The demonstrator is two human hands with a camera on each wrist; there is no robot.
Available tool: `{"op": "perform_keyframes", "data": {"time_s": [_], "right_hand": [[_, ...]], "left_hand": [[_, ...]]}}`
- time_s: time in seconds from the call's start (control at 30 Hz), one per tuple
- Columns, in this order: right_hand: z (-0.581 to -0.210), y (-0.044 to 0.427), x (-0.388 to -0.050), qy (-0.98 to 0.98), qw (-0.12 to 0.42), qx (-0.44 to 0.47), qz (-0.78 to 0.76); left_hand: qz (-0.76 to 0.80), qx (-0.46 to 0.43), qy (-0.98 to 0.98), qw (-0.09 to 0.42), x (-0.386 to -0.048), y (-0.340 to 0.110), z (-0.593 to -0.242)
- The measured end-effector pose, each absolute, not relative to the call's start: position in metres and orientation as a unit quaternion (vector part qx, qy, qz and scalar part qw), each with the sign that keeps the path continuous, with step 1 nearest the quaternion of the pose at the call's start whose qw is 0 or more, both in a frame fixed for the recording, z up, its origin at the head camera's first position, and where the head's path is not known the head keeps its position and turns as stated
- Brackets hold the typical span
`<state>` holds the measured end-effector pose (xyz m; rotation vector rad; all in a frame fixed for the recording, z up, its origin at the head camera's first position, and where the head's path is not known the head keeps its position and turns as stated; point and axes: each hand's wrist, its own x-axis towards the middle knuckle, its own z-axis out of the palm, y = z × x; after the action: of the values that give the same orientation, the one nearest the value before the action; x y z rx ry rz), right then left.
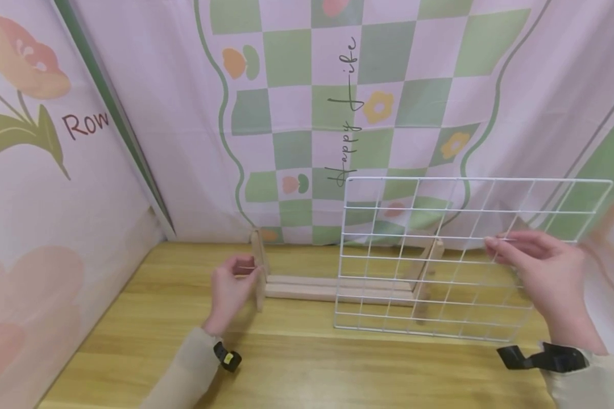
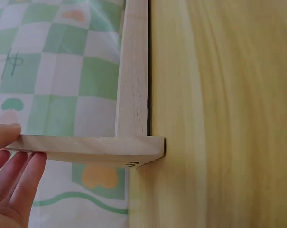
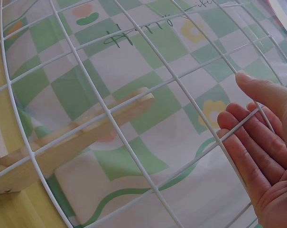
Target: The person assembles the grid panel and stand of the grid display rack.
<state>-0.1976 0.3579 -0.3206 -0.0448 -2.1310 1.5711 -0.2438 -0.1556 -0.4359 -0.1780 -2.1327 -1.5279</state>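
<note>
The left hand (image 1: pixel 235 288) pinches the nine-o'clock upright of the wooden stand (image 1: pixel 307 291) on the tabletop (image 1: pixel 286 363). The right hand (image 1: pixel 555 278) grasps the white wire grid (image 1: pixel 432 259) toward its three-o'clock edge; in the head view the grid overlaps the stand's three-o'clock end.

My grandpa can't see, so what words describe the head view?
A person's right grip holds a white grid in front of part of a wooden frame, while the left grip pinches the frame's left upright. The frame stands on a table before a checked cloth.
</note>
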Motion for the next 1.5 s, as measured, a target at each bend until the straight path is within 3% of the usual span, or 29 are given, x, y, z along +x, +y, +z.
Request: {"op": "perform_keyframes", "data": {"time_s": [0.63,1.07,1.5], "right_hand": [[-0.320,0.358,-0.197,-0.775,0.249,-0.008,0.580],[-0.319,0.357,-0.196,-0.760,0.241,-0.009,0.604],[-0.322,0.357,-0.196,-0.754,0.243,-0.003,0.610]], "left_hand": [[-0.567,-0.088,-0.777,0.258,-0.229,-0.140,-0.437],[-0.588,-0.114,-0.763,0.242,-0.241,-0.155,-0.430],[-0.619,-0.147,-0.758,0.143,-0.269,-0.158,-0.424]]}}
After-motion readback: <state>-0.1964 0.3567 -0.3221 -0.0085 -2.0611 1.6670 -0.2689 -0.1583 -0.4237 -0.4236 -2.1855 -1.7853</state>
